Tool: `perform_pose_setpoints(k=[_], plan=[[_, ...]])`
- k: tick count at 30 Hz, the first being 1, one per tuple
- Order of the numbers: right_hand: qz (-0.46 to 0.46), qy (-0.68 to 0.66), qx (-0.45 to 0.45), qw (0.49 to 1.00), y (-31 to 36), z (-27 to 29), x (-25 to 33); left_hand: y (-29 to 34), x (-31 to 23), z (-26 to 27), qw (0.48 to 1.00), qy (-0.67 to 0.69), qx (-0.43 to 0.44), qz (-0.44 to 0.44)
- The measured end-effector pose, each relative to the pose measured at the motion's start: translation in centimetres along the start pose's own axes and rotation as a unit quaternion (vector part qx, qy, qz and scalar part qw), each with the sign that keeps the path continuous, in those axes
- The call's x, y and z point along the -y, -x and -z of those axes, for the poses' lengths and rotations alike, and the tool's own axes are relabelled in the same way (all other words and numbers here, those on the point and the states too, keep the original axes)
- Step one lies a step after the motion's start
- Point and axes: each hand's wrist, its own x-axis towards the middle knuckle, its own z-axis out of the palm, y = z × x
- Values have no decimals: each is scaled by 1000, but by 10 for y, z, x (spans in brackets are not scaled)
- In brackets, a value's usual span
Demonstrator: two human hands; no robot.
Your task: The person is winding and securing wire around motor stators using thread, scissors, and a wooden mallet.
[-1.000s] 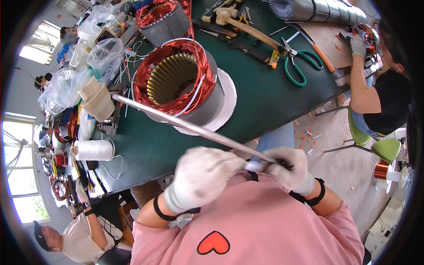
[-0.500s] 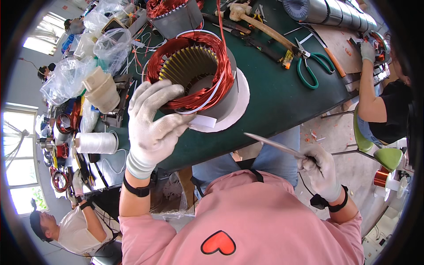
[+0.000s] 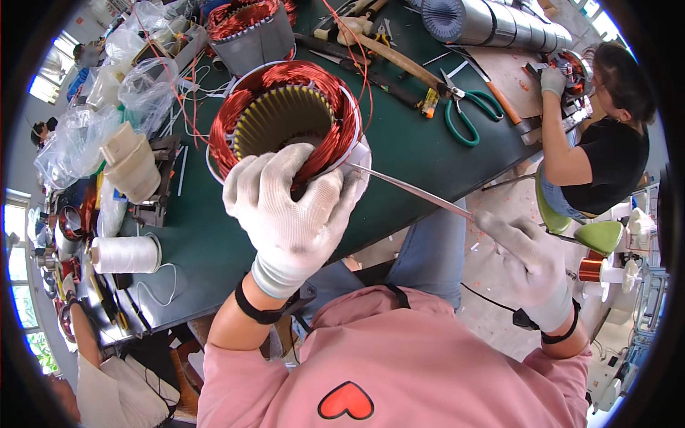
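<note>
In the middle of the frame one stator (image 3: 285, 118) with red copper winding is standing on the green table (image 3: 399, 150), near its lower edge. The left hand (image 3: 289, 207), in a white glove, is lying over the near rim of the stator, with the fingers (image 3: 246, 182) curled and pressing on the winding; it is closed on the stator's edge. The right hand (image 3: 531, 260), also gloved, is staying at the right of the frame, off the table, and its fingers are clamped around the end of one long thin metal rod (image 3: 410, 189). The rod is running up and to the left, and its tip is reaching the stator's rim just beside the left hand. A second stator (image 3: 250, 28) is standing at the upper edge of the frame. On the table in the upper right one pair of green scissors (image 3: 471, 114) is lying, and one hammer (image 3: 385, 46) is lying near it. At the left of the frame one spool of white string (image 3: 125, 255) is lying. At the upper right, another person (image 3: 599, 143) in black is working with one gloved hand showing.
</note>
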Motion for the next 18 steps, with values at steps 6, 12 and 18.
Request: perform_pose_setpoints(k=[6,12,18], plan=[[-12,115,14,993,-21,25,19,2,-3,-10,1000,-30,-6,0],[-10,41,86,995,-42,13,6,4,0,-18,997,-66,-34,6],[-87,-199,135,967,-50,1,-3,4,-4,-28,996,-64,-56,14]])
